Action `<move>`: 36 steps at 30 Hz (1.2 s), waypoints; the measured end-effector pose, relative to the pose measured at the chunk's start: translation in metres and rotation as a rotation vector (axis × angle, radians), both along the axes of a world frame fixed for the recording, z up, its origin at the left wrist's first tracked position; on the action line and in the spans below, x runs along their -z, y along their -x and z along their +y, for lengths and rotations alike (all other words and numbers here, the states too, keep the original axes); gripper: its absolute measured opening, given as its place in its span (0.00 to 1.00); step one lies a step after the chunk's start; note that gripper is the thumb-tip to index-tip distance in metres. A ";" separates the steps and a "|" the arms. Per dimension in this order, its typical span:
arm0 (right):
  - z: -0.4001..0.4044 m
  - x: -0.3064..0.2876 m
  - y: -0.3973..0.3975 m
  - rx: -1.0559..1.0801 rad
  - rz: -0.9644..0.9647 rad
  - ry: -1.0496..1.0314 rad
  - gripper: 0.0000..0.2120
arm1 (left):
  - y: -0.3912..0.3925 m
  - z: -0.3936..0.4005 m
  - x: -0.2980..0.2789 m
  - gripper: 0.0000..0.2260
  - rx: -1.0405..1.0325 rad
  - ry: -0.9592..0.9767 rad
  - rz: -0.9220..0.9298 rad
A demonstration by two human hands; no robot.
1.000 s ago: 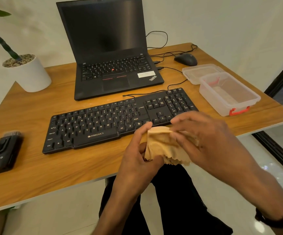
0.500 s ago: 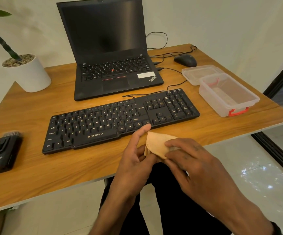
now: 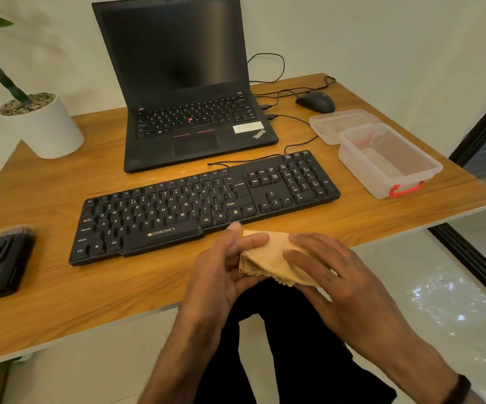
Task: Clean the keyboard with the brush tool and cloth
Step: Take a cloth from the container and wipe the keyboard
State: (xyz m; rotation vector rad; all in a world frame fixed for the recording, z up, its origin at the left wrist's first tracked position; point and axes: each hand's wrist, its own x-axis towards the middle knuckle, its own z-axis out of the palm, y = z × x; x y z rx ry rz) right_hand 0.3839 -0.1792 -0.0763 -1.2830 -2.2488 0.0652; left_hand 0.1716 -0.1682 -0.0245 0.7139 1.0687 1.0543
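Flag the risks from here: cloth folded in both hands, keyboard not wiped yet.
1. The cloth is bunched between the left hand and right hand past the desk edge; a loose grip could drop it.
2. Wiping may shove the keyboard and tug its cable.
3. The brush tool lies near the left edge.

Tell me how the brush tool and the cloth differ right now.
The brush tool is black and rigid; the cloth is tan and soft, bunched into folds. The brush tool lies untouched near the left edge of the desk, while the cloth is gripped between the left hand and right hand at the front edge, before the keyboard. Neither one touches the keyboard.
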 end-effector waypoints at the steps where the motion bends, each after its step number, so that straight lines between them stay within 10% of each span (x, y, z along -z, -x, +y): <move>1: 0.000 0.002 -0.001 -0.008 0.017 -0.009 0.21 | -0.001 0.000 -0.002 0.18 0.014 -0.007 0.052; 5: 0.002 0.006 -0.002 -0.006 0.037 -0.037 0.25 | -0.007 -0.002 -0.006 0.11 0.012 -0.040 0.195; 11: -0.008 -0.005 0.013 0.067 0.315 0.098 0.49 | -0.015 -0.001 -0.015 0.15 0.007 0.010 -0.135; 17: -0.012 -0.063 0.015 0.125 0.475 0.367 0.61 | -0.021 0.001 -0.030 0.17 0.154 -0.285 0.258; 27: 0.023 -0.082 -0.012 0.007 1.013 0.881 0.28 | -0.020 0.030 -0.052 0.17 0.312 -0.433 0.455; 36: 0.008 -0.081 -0.047 0.103 1.091 0.779 0.33 | -0.049 0.065 -0.058 0.13 0.318 -0.405 0.441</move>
